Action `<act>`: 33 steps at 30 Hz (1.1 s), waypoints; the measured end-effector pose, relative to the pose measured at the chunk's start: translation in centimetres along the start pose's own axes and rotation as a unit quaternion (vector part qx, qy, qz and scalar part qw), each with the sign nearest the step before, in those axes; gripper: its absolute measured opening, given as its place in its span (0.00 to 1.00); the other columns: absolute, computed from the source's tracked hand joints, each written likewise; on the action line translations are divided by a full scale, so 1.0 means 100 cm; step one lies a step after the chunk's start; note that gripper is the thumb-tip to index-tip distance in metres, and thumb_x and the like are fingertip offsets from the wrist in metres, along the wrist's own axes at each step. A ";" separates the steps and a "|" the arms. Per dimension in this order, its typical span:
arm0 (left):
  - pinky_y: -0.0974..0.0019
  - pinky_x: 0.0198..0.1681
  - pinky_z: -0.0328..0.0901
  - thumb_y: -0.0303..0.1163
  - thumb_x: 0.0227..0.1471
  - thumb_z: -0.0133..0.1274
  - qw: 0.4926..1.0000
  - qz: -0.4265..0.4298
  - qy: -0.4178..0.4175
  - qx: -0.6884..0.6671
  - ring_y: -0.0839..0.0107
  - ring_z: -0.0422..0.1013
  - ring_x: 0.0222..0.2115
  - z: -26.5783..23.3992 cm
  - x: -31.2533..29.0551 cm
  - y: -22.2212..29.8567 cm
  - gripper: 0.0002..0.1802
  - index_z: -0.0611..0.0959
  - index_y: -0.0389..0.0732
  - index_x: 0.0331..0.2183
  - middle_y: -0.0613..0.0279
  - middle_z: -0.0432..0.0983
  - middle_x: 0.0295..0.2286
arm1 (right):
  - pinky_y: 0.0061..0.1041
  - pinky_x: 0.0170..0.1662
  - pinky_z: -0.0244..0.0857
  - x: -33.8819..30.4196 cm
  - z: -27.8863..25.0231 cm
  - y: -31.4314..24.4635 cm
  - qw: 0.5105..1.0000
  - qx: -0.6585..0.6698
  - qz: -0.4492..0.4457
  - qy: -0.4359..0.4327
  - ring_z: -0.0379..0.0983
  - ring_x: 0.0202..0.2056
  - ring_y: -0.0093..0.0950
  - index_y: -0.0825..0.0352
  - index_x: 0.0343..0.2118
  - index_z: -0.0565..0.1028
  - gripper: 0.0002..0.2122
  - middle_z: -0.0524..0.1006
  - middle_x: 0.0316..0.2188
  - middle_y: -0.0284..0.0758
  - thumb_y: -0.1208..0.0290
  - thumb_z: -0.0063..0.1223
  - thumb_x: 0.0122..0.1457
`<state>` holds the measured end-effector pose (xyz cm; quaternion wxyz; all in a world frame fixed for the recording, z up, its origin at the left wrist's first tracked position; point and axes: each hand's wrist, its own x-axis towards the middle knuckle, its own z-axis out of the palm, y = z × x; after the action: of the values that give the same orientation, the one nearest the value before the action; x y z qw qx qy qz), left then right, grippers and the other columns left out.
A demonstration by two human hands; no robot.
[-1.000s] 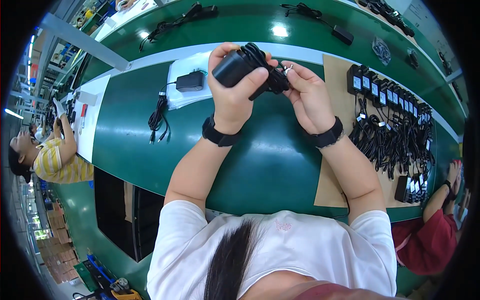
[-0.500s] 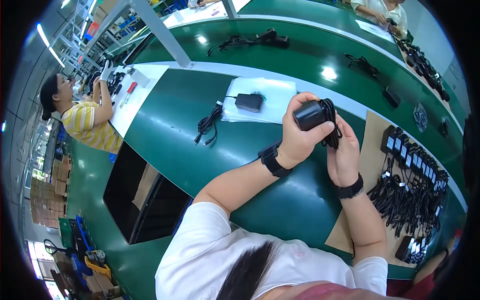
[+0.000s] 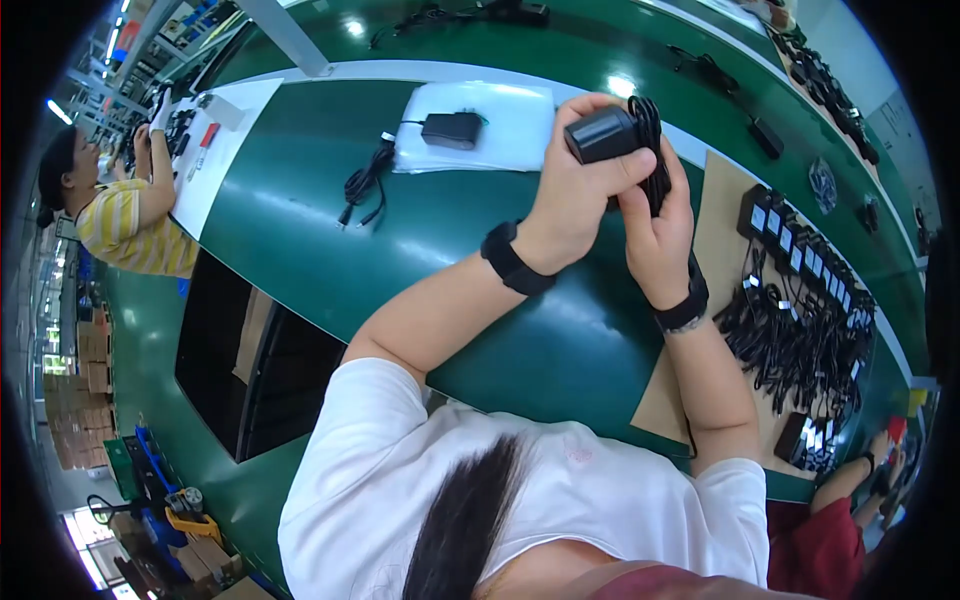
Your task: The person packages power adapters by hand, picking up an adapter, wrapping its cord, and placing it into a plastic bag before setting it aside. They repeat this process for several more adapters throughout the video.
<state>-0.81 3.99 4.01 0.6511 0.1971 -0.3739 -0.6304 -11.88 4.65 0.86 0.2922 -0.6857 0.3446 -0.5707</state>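
Observation:
My left hand [image 3: 562, 205] is wrapped round a black power adapter [image 3: 598, 134], its thumb lying across toward the cord. Beside the adapter's end is its coiled black cable [image 3: 648, 128], bundled in loops. Fingers of my right hand [image 3: 660, 245] close on the lower part of that coil, with the thumb against it. Both hands are raised over the green table. Left of them, a second black adapter [image 3: 451, 130] lies on a stack of clear plastic bags [image 3: 530, 100], and its black cable [image 3: 366, 185] rests on the tabletop.
At the right, a cardboard sheet [image 3: 718, 200] carries rows of adapters [image 3: 800, 250] with tangled cords [image 3: 790, 345]. More adapters lie on the green surface [image 3: 560, 50] beyond the white ledge. A co-worker in yellow stripes [image 3: 135, 220] is at the left; a person in red [image 3: 815, 545] is at lower right.
The whole scene has shifted up and left in view. Both hands still hold the adapter and coil; my right thumb now shows against the cable loops.

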 end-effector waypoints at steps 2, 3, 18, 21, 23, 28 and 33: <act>0.67 0.39 0.66 0.22 0.41 0.57 1.000 -0.019 0.003 -0.023 0.72 0.67 0.35 -0.009 0.004 -0.003 0.26 0.64 0.44 0.42 0.63 0.67 0.34 | 0.24 0.49 0.58 0.004 0.001 -0.001 0.999 -0.016 -0.029 0.021 0.65 0.47 0.28 0.72 0.53 0.58 0.25 0.68 0.46 0.41 0.73 0.51 0.53; 0.68 0.38 0.66 0.23 0.40 0.57 0.998 -0.038 0.001 -0.042 0.73 0.67 0.35 -0.013 0.006 -0.004 0.28 0.63 0.43 0.43 0.63 0.66 0.35 | 0.24 0.49 0.58 0.006 0.000 -0.003 0.999 -0.015 -0.028 0.018 0.65 0.47 0.28 0.72 0.53 0.58 0.25 0.68 0.46 0.41 0.73 0.51 0.53; 0.59 0.34 0.67 0.50 0.33 0.59 0.516 -0.007 0.019 0.856 0.52 0.69 0.34 -0.099 0.074 -0.039 0.29 0.79 0.31 0.29 0.44 0.69 0.33 | 0.14 0.33 0.62 0.044 -0.085 -0.033 0.967 0.115 0.008 0.225 0.66 0.29 0.16 0.74 0.49 0.63 0.23 0.72 0.33 0.31 0.65 0.52 0.54; 0.59 0.32 0.68 0.43 0.35 0.58 0.498 -0.058 0.012 0.865 0.53 0.71 0.30 -0.100 0.093 -0.032 0.21 0.80 0.32 0.26 0.45 0.72 0.31 | 0.15 0.36 0.62 0.047 -0.079 -0.039 0.966 0.100 -0.021 0.238 0.67 0.31 0.17 0.75 0.50 0.62 0.24 0.72 0.34 0.32 0.65 0.53 0.54; 0.59 0.32 0.68 0.36 0.35 0.55 0.478 -0.038 -0.026 0.877 0.54 0.73 0.28 -0.108 0.101 -0.022 0.14 0.80 0.34 0.25 0.45 0.75 0.27 | 0.15 0.37 0.62 0.046 -0.080 -0.043 0.964 0.098 -0.029 0.247 0.67 0.32 0.18 0.75 0.50 0.62 0.24 0.72 0.35 0.32 0.65 0.53 0.54; 0.56 0.36 0.67 0.32 0.33 0.53 0.531 -0.040 0.012 0.846 0.52 0.72 0.31 -0.105 0.109 -0.034 0.12 0.80 0.36 0.24 0.46 0.75 0.27 | 0.21 0.46 0.60 0.046 -0.101 -0.046 0.957 0.104 -0.047 0.268 0.67 0.41 0.24 0.77 0.50 0.60 0.21 0.69 0.43 0.39 0.70 0.47 0.57; 0.57 0.31 0.67 0.31 0.33 0.54 0.573 -0.074 0.016 0.816 0.49 0.72 0.25 -0.113 0.112 -0.024 0.12 0.79 0.30 0.20 0.41 0.74 0.23 | 0.21 0.50 0.55 0.039 -0.108 -0.051 0.965 0.054 -0.042 0.253 0.64 0.45 0.24 0.76 0.52 0.58 0.23 0.66 0.47 0.38 0.69 0.47 0.58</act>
<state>5.04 -9.63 -2.37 0.1717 0.6820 -0.7037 -0.1014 -21.34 4.49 9.12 0.2075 -0.5165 0.3469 -0.7549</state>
